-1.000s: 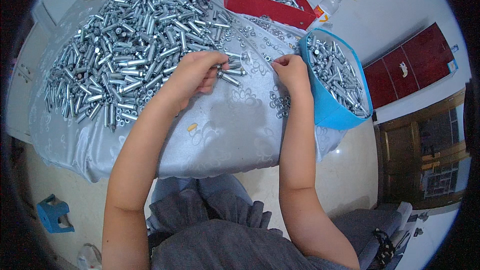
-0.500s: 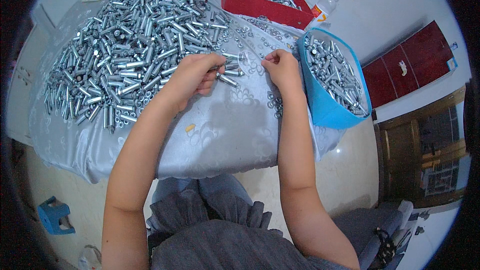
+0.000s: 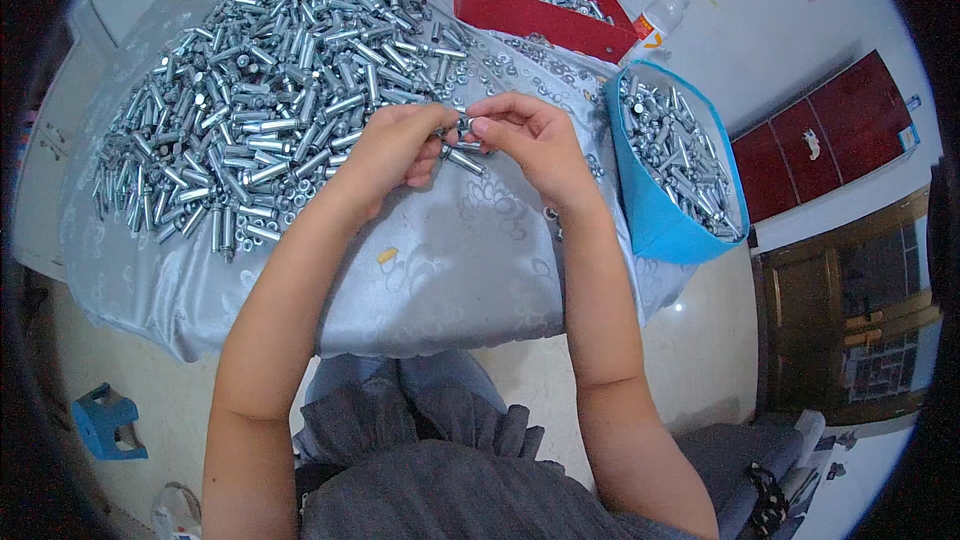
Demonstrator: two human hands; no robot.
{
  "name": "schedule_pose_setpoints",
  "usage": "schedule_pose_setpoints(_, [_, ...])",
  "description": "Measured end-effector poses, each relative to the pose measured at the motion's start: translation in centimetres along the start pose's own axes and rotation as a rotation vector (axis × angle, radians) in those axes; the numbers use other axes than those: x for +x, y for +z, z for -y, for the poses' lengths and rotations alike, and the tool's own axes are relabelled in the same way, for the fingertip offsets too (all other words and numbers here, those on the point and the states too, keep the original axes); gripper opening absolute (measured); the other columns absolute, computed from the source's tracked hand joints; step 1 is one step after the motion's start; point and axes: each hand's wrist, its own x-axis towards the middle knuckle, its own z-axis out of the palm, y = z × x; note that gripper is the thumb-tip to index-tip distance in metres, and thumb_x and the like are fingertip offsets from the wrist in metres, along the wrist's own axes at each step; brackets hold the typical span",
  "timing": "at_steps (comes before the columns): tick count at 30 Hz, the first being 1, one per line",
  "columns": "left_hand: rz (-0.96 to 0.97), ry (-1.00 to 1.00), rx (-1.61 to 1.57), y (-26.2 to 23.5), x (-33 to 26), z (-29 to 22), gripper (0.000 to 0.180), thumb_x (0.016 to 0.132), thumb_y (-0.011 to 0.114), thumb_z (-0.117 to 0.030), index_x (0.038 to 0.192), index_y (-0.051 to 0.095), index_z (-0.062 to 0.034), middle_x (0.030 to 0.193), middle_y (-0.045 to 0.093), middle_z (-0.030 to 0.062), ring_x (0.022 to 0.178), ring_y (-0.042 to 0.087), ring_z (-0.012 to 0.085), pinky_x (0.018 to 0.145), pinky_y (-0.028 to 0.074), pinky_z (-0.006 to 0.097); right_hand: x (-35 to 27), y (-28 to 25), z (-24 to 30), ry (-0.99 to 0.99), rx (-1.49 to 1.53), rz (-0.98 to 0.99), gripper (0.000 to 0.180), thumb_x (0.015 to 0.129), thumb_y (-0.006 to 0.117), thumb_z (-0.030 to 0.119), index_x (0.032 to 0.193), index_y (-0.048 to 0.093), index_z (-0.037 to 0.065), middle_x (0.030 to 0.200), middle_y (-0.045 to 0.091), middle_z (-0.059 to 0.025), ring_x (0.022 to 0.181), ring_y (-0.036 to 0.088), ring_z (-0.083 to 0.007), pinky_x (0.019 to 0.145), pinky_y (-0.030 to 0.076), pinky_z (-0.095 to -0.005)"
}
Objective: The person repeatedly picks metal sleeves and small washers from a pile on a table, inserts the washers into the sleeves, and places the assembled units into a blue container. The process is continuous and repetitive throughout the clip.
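Over the cloth, mid-table: both hands meet just past the edge of the big heap, fingertips nearly touching.
Bolt: a small silver bolt (image 3: 462,126) sits between the two hands, above the table (image 3: 440,260).
Left hand: left hand (image 3: 395,145) is curled shut, fingers pinching the bolt, with another short metal piece (image 3: 462,159) poking out below its fingers.
Right hand: right hand (image 3: 530,140) is closed at the fingertips on the bolt's other end; what it pinches there is too small to tell.
Heap: a wide pile (image 3: 260,100) of silver bolts covers the cloth to the left, touching the left hand's far side.
Loose bits: small nuts or washers (image 3: 520,55) lie scattered beyond the hands.
Blue bin: blue bin (image 3: 670,220) of finished pieces stands just right of the right wrist.
Red box: red box (image 3: 545,0) with more bolts sits at the far edge.
Bottle: a white bottle (image 3: 660,18) lies beside the red box.
Floor: a blue stool (image 3: 105,420) stands lower left.
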Motion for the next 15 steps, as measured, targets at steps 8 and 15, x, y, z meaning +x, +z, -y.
schedule_pose_setpoints(8, [0.033,0.017,0.014,-0.1,0.17,0.45,0.021,0.082,0.047,-0.024,0.069,0.05,-0.0082,0.051,0.028,-0.0074,0.042,0.023,0.0042,0.039,0.018,0.021,0.12,0.21,-0.14,0.045,0.07,0.029,0.019,0.077,0.06,0.005,0.094,0.056,-0.002,0.084,0.061,-0.0099,0.076,0.058,-0.0131,0.07,0.047,-0.023])
schedule_pose_setpoints(15, [0.077,0.034,0.01,-0.06,0.03,0.44,0.022,0.081,0.048,-0.025,0.069,0.05,-0.0072,0.051,0.028,-0.0063,0.042,0.024,0.0046,0.039,0.018,0.022,-0.03,-0.12,0.1,0.12,0.122,0.119,0.018,0.077,0.06,0.006,0.093,0.056,-0.001,0.083,0.062,-0.0087,0.075,0.059,-0.013,0.068,0.047,-0.0222])
